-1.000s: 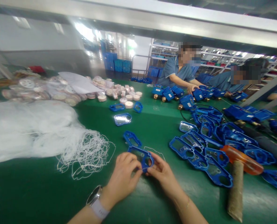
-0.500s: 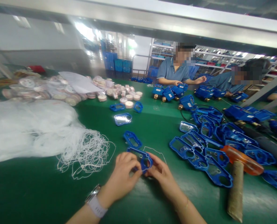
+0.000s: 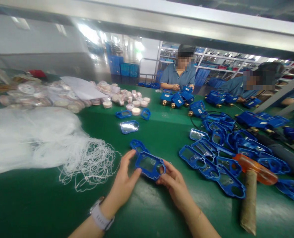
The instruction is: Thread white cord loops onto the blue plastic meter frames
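I hold a blue plastic frame cover [image 3: 149, 164] with a clear window just above the green table [image 3: 50, 205]. My left hand [image 3: 123, 185], a watch on its wrist, has its fingers spread along the cover's left edge. My right hand [image 3: 174, 185] pinches its right end by the round opening. Another blue cover [image 3: 139, 145] lies flat just behind it. A tangle of thin white ring-shaped seals [image 3: 92, 165] lies to the left of my hands.
A heap of blue covers [image 3: 218, 155] fills the right side, with an orange-headed mallet [image 3: 252, 178] lying beside it. A clear window piece [image 3: 129, 126] and white round parts [image 3: 134, 104] sit further back. White bagged material [image 3: 30, 138] lies left. Two co-workers handle blue units [image 3: 179, 98] across the table.
I have lifted the blue cover and tilted its face toward me. My left fingers have opened out along its edge. The co-worker opposite has shifted left.
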Motion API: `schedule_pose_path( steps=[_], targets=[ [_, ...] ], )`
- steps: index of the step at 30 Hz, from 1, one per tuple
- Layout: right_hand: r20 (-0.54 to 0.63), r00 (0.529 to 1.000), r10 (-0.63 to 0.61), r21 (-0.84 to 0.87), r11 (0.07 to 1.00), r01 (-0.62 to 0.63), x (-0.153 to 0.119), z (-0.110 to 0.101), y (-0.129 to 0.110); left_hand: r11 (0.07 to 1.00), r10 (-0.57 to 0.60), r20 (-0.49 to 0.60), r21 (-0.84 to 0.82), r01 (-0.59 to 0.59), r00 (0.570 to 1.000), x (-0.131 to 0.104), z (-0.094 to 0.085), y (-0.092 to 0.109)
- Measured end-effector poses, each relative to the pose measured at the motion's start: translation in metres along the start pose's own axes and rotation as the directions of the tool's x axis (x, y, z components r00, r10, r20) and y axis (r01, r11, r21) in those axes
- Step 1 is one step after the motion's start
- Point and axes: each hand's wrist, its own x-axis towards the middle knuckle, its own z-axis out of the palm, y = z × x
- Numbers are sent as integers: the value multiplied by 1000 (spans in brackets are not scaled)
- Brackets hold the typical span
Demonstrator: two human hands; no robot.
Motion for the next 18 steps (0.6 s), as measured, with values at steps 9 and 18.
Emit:
schedule_pose_path(
  steps=[9,18],
  targets=[
    [-18,999,-33,27,999,33,-1,2,2,807,-328,273,-418,418,905,2,6,5],
    [-35,998,-50,-19,999,50,-3,7,6,842,-234,226,-438,314,945,-1,15,1]
  ],
)
